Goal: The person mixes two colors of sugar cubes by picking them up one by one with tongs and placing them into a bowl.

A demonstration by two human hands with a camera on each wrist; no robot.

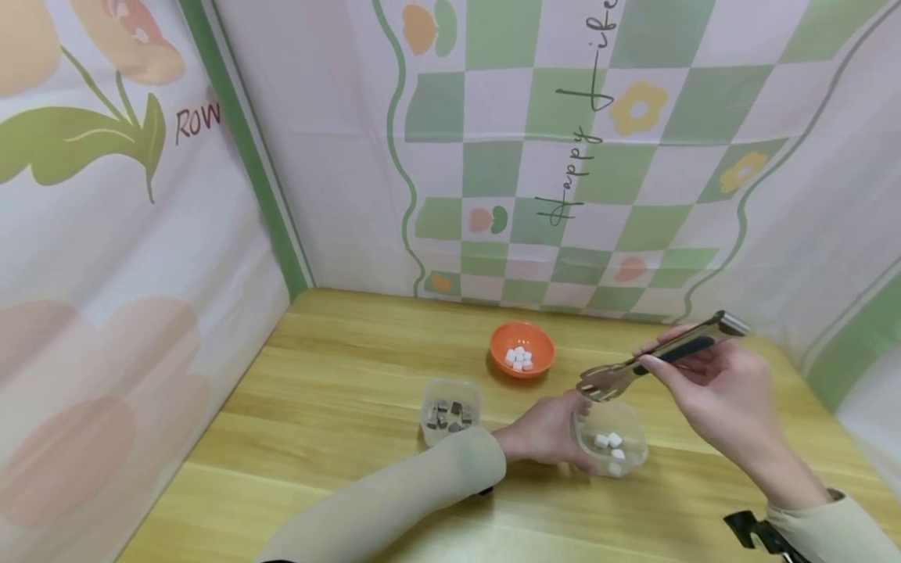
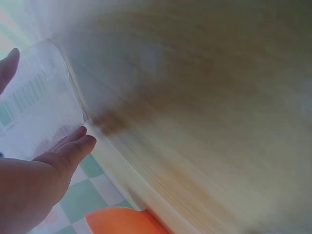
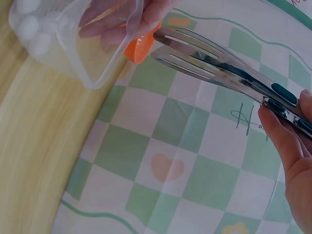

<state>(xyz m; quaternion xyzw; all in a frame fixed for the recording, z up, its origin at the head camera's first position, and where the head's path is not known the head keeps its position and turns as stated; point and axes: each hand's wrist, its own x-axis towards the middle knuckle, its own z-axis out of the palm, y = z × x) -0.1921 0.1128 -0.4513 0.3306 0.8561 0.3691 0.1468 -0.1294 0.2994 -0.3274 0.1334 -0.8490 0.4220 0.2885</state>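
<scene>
A clear plastic container (image 1: 637,426) with several white cubes (image 1: 615,440) in it stands on the table's right side. My left hand (image 1: 545,430) holds this container from its left, thumb on the near side and fingers on the far side. In the left wrist view the fingers (image 2: 78,146) lie along the container's wall (image 2: 44,97). Above the container, my right hand (image 1: 732,391) grips metal tongs (image 1: 676,346) with dark grip pads. The tongs' slotted tips are slightly apart with nothing between them, as the right wrist view shows, near the container's rim (image 3: 100,80).
An orange bowl (image 1: 543,344) holding several white cubes sits farther back. Left of it, a second clear container (image 1: 428,391) holds several dark grey cubes (image 1: 456,407), partly behind my left sleeve (image 1: 422,485). Patterned cloth (image 1: 493,168) hangs behind the wooden table (image 1: 352,352).
</scene>
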